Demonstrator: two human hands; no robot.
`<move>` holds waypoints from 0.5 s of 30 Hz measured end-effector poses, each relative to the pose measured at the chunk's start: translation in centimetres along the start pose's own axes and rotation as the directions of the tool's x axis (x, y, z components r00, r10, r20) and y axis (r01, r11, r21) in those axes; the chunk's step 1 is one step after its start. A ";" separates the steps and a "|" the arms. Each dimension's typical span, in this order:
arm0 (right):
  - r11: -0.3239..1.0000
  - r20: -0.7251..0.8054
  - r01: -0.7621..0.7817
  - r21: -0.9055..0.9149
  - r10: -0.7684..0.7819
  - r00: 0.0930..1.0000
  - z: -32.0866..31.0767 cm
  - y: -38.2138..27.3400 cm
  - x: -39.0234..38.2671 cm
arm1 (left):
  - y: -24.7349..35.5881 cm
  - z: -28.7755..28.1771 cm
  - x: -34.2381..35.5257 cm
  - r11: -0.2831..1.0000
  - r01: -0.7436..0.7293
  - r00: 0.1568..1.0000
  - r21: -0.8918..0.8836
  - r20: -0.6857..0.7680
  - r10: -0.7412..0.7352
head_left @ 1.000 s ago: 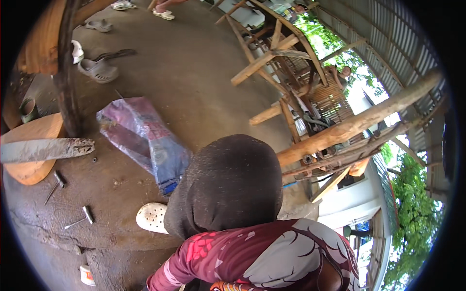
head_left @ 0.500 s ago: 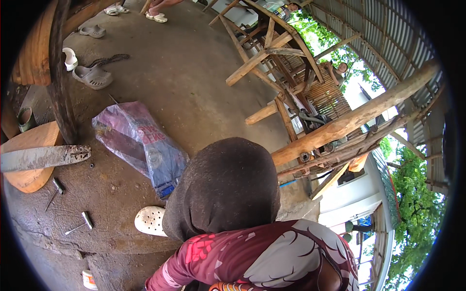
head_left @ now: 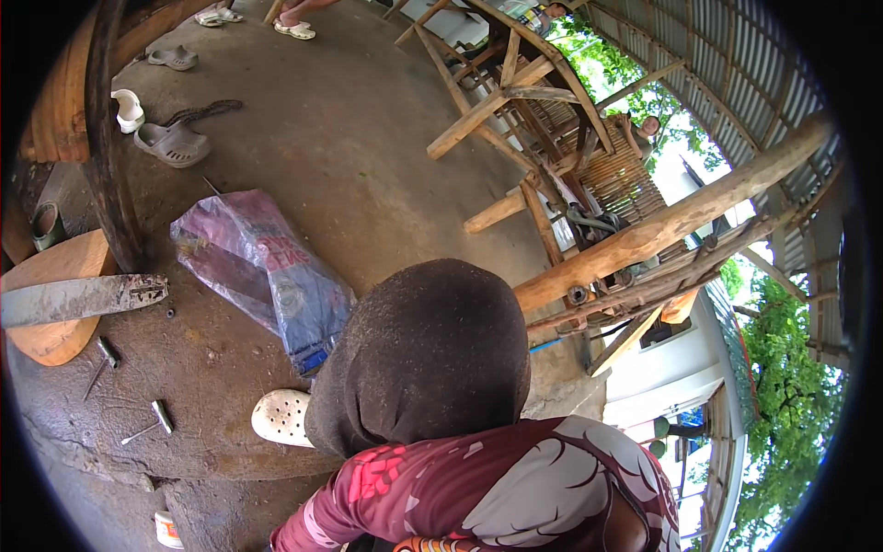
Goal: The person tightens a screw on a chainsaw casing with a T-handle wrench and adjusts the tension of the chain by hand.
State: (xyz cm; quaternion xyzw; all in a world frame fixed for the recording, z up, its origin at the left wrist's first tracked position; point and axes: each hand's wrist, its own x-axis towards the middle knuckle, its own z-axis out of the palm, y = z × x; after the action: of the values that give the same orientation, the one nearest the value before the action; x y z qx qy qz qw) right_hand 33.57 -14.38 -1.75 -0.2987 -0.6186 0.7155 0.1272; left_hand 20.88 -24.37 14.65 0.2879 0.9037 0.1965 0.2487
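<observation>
Neither of my hands shows. A maroon patterned sleeve (head_left: 405, 488) crosses the lower middle and runs out at the lower edge, so whatever the hand holds is hidden. Above the sleeve rises my bent knee in dark cloth (head_left: 432, 350), with a cream clog (head_left: 283, 419) below it. To the left on the ground lie two T-shaped wrenches (head_left: 162, 416), (head_left: 108, 353). Beyond them a dirty chainsaw guide bar (head_left: 87, 299) rests across an orange-brown wooden piece (head_left: 60, 342). A small dark nut-like part (head_left: 170, 314) lies near the bar's tip.
A crumpled plastic sack (head_left: 267, 267) lies left of my knee. Grey clogs (head_left: 173, 144) and a chain (head_left: 207, 110) are farther off. Wooden posts and a long log rail (head_left: 681, 212) stand at right. People are in the background. A white tub (head_left: 168, 531) sits at lower left.
The view has shifted very slightly, and the ground things sit a little farther left. My sleeve and knee keep nearly the same pose.
</observation>
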 end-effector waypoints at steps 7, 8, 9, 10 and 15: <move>0.999 -0.130 -0.041 -0.018 0.039 0.991 0.9 0.2 0.1 | -0.2 0.5 0.2 1.000 -0.007 1.000 0.018 0.003 0.007; 0.998 -0.118 -0.055 0.009 0.055 0.992 0.8 0.0 -0.1 | -0.1 0.6 0.2 1.000 -0.009 1.000 0.019 0.006 0.009; 0.997 -0.103 -0.068 0.036 0.072 0.992 0.7 -0.2 -0.2 | -0.1 0.6 0.2 1.000 -0.010 1.000 0.020 0.008 0.010; 0.997 -0.102 -0.069 0.037 0.072 0.992 0.6 -0.4 -0.3 | -0.1 0.7 0.2 1.000 -0.010 1.000 0.022 0.008 0.009; 0.997 -0.128 -0.066 0.048 0.071 0.989 0.3 -0.3 0.0 | 0.3 0.8 0.4 0.999 -0.021 1.000 0.032 0.013 0.021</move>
State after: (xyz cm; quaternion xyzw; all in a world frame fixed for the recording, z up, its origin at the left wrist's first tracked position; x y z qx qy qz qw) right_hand 33.35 -14.62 -1.48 -0.3629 -0.5827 0.7117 0.1489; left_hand 21.18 -23.70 14.00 0.3025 0.9022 0.1825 0.2476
